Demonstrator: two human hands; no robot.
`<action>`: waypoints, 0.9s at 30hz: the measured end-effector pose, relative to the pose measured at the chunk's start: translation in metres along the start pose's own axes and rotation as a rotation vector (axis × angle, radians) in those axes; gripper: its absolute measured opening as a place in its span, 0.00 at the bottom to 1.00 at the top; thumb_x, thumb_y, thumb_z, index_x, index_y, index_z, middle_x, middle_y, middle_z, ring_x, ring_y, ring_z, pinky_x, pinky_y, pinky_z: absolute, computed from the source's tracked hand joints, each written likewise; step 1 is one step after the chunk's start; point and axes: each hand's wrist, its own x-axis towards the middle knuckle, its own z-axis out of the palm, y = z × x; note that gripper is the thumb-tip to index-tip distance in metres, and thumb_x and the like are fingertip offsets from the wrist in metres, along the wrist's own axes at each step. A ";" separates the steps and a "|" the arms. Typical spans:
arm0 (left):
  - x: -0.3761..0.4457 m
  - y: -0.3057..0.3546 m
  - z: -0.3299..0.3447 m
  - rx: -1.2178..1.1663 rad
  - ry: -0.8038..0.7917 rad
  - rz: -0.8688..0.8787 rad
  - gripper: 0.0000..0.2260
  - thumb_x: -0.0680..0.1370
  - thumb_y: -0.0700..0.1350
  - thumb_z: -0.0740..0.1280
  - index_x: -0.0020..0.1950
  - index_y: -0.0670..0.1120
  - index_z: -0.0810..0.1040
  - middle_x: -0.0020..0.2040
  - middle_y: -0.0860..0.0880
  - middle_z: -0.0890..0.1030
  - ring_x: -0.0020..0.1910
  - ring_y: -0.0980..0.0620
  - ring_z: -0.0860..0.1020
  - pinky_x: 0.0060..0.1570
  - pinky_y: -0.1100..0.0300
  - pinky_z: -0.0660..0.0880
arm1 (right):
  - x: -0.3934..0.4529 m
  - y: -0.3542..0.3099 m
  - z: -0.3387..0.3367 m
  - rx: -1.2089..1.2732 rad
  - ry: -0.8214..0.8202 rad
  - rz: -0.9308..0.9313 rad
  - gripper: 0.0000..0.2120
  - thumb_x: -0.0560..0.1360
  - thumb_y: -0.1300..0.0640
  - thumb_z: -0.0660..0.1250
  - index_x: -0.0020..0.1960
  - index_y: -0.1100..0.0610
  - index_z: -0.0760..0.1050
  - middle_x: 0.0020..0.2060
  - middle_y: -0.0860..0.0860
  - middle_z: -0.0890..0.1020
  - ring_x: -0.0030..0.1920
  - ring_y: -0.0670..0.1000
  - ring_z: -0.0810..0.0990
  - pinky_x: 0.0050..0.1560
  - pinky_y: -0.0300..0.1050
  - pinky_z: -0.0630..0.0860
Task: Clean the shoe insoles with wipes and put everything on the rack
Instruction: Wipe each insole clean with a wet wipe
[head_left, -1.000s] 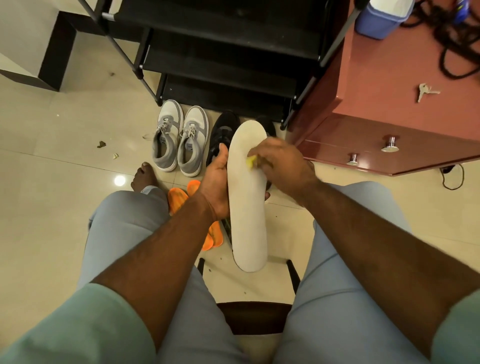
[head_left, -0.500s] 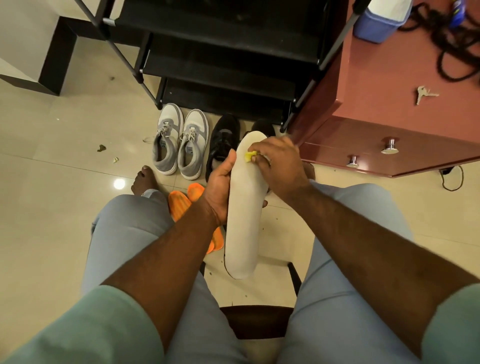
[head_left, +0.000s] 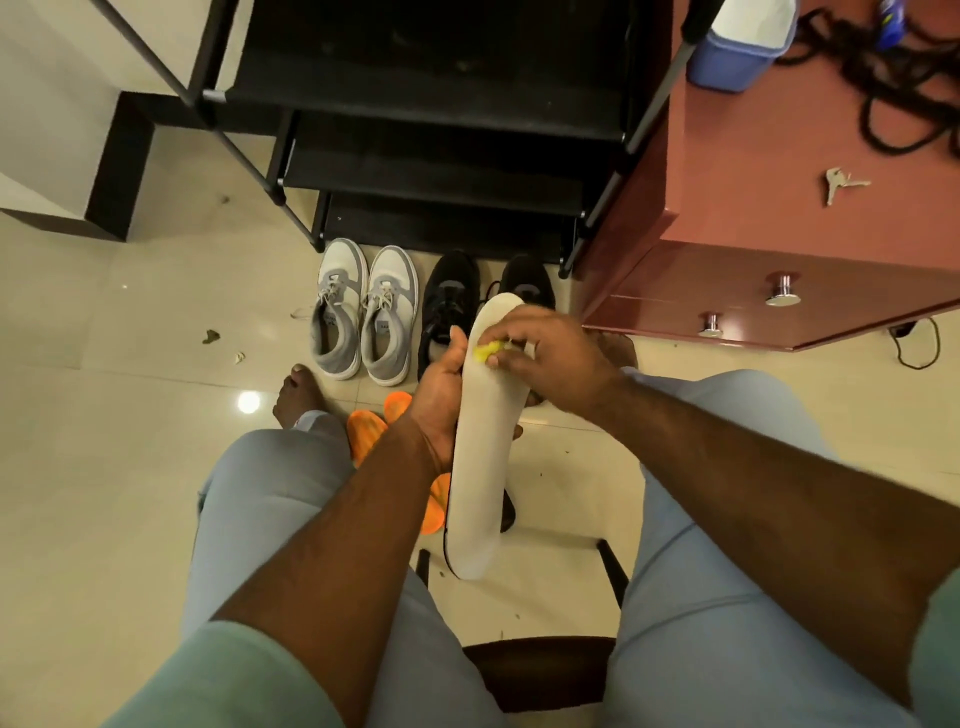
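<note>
A long white insole (head_left: 480, 467) is held upright between my knees. My left hand (head_left: 439, 400) grips its left edge near the middle. My right hand (head_left: 550, 358) presses a small yellow wipe (head_left: 487, 353) against the insole's upper part. On the floor beyond stand a pair of grey-and-white sneakers (head_left: 363, 312) and a pair of black sneakers (head_left: 452, 301), the right one partly hidden by the insole. Two orange insoles (head_left: 371, 431) lie on the floor under my left wrist. The black shoe rack (head_left: 431, 130) stands behind the shoes.
A reddish-brown drawer cabinet (head_left: 779, 218) stands at the right, with keys (head_left: 839, 182), a blue box (head_left: 737, 47) and a dark cord on top. I sit on a dark wooden chair (head_left: 540, 670). My bare foot (head_left: 296, 395) rests on the tiled floor, with small scraps to its left.
My right hand with the yellow wipe has moved up the insole toward its toe end. The insole's lower end has swung slightly to the left.
</note>
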 end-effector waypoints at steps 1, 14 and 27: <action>0.000 0.001 0.000 0.003 0.002 -0.010 0.34 0.78 0.71 0.51 0.65 0.47 0.78 0.53 0.39 0.82 0.49 0.42 0.80 0.50 0.48 0.75 | -0.004 0.000 0.001 -0.036 -0.027 -0.033 0.12 0.76 0.58 0.67 0.59 0.56 0.79 0.58 0.52 0.78 0.58 0.51 0.74 0.61 0.47 0.72; 0.000 -0.001 0.008 -0.111 0.027 0.022 0.31 0.79 0.69 0.52 0.61 0.46 0.80 0.47 0.41 0.84 0.45 0.44 0.83 0.51 0.49 0.77 | -0.011 -0.002 0.020 -0.173 0.013 -0.171 0.11 0.77 0.58 0.65 0.58 0.57 0.79 0.52 0.54 0.79 0.53 0.52 0.76 0.57 0.43 0.71; 0.001 0.000 0.016 -0.137 0.017 0.304 0.25 0.79 0.56 0.49 0.54 0.44 0.81 0.43 0.43 0.83 0.43 0.45 0.82 0.44 0.54 0.79 | -0.007 -0.018 0.019 -0.052 0.226 0.028 0.10 0.76 0.55 0.68 0.57 0.55 0.80 0.45 0.44 0.75 0.44 0.42 0.74 0.44 0.24 0.70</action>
